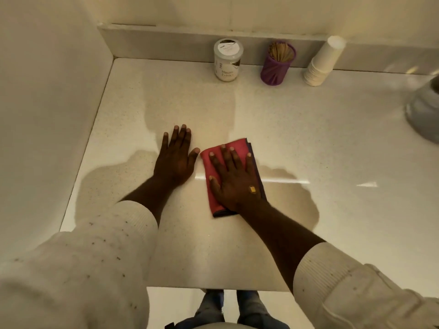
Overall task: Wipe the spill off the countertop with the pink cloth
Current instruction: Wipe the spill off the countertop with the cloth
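Nearest, both hands lie flat with fingers spread on the countertop (308, 129): the left hand (174, 160) on bare surface, the right hand (234, 180) pressing the folded pink cloth (213, 172) just beside it. Farther back, against the backsplash, stand a lidded white jar (227, 60), a purple holder (276, 67) full of wooden sticks (281, 52), and stacked white cups (323, 61)

the right hand (235, 184) hides the middle of the cloth (215, 167). a grey thing (425, 110) on the worktop (332, 129) is cut by the right edge. the jar (228, 60) label is mostly too blurred to read.
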A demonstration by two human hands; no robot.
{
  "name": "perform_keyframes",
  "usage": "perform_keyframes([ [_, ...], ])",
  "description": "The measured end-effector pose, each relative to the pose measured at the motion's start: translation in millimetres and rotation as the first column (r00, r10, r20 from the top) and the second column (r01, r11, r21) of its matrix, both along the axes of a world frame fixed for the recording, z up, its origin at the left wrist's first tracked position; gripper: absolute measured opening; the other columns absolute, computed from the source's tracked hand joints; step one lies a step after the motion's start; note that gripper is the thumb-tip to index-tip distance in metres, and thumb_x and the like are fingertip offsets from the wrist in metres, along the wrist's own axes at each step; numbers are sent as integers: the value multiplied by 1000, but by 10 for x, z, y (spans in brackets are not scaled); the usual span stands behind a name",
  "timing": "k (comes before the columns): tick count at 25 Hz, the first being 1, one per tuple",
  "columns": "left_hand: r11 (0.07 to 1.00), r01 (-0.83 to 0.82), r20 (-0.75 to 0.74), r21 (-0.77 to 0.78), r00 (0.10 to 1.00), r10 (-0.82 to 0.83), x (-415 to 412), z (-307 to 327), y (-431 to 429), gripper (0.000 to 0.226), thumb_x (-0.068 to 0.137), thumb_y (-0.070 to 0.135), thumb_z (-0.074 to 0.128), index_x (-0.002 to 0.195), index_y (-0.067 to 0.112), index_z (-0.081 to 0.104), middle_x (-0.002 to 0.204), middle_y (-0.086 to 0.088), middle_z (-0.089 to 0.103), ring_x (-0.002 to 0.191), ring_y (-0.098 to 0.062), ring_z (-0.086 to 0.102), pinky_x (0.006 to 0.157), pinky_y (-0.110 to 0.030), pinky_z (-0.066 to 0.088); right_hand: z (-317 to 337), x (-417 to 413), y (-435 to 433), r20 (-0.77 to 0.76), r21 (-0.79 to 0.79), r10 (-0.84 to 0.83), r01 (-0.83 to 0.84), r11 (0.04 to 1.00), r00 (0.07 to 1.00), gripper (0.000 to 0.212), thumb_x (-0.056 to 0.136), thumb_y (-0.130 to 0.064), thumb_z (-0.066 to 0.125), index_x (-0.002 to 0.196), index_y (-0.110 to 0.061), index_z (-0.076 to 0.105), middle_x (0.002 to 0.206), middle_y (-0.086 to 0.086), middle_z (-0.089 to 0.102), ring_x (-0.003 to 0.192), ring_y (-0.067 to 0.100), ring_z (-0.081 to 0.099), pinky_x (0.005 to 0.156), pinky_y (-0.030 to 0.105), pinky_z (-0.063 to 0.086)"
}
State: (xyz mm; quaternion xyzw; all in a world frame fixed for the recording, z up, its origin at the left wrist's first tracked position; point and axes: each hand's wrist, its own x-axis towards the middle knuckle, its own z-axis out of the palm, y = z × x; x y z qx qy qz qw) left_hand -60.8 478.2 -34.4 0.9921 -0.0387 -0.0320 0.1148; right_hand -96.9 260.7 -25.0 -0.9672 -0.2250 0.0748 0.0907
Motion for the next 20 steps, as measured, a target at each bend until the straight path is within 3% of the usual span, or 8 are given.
perform_keyframes([
  [3,997,76,4,15,997,-76,-260,87,-209,74,102,57,14,161,13,11,169,-8,9,156,-22,-2,126,-46,-7,22,-370,-164,-9,-5,-44,44,999,999,69,103,-55,22,163,-29,-2,171,7,-8,157,28,-10,123,60,-6],
  [6,988,152,8,24,988,-153,-604,104,-465,70,101,55,17,158,15,27,168,-8,20,156,-23,1,124,-44,-11,67,-575,-288,-42,-21,-47,46,999,998,67,104,-56,20,163,-30,2,172,7,-2,157,28,-6,123,60,-2],
  [9,995,98,36,-15,995,-97,-657,211,-601,62,103,53,26,146,16,51,163,-7,33,156,-23,6,122,-43,-18,196,-423,-400,-13,-24,-64,63,998,998,60,107,-50,21,162,-27,15,170,6,14,157,26,8,124,59,3],
  [12,998,60,-18,-26,998,-61,-568,366,-698,57,102,54,33,136,17,58,162,-7,35,157,-24,3,121,-48,-18,338,-32,-525,-96,-110,-91,80,991,991,61,106,-34,30,163,-26,8,171,4,10,157,24,2,125,56,-4],
  [14,999,50,-41,8,998,-50,-524,439,-791,49,101,49,40,130,15,61,158,-8,40,156,-26,5,121,-52,-17,395,117,-588,-81,-106,-71,62,992,994,62,103,-27,36,162,-23,17,165,8,29,154,27,17,124,57,4],
  [17,999,42,-25,13,999,-41,-515,495,-870,34,97,37,50,114,12,64,131,-10,62,148,-30,32,122,-55,-12,444,161,-620,6,-140,-31,31,990,1000,46,98,-25,45,143,-17,51,138,12,56,128,31,53,112,51,29],
  [20,997,57,9,50,998,-57,-523,552,-885,22,94,31,54,103,13,61,96,-5,68,112,-27,60,124,-55,-5,531,208,-632,6,-170,-41,41,985,999,28,94,-28,51,113,-14,65,116,9,59,101,29,60,93,43,37],
])
